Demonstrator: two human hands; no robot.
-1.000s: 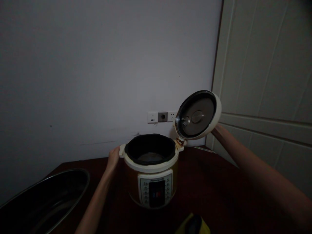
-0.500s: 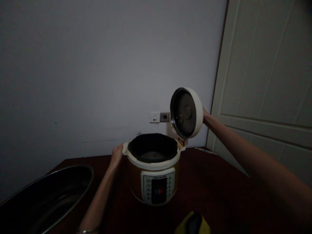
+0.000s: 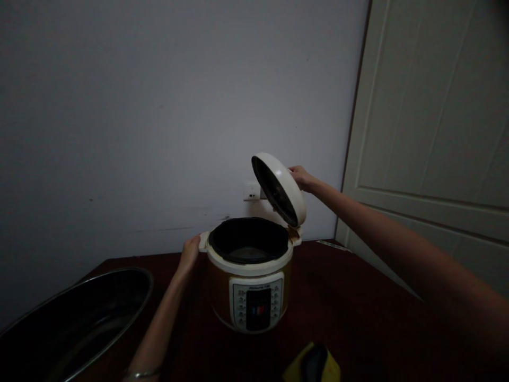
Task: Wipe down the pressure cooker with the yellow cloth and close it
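Observation:
An electric pressure cooker (image 3: 248,289) with a white rim and a front button panel stands upright on the dark red table. Its white domed lid (image 3: 283,188) is hinged at the right side and tilts partway over the dark inner pot (image 3: 248,241). My right hand (image 3: 301,178) is closed on the outer top of the lid; its fingertips are partly hidden behind it. At the cooker's left side, my left hand (image 3: 191,248) is closed around the white side handle (image 3: 204,242).
A large metal basin (image 3: 147,281) is at the left front. A yellow and black object (image 3: 312,366), kind unclear, lies at the near edge. Wall sockets (image 3: 252,191) are behind the cooker, and a white door (image 3: 421,106) stands at the right. The table (image 3: 330,297) is dark red.
My right hand has swung the lid leftward and down, from nearly upright to leaning over the pot. My left hand stays on the handle, and the cooker has hardly shifted.

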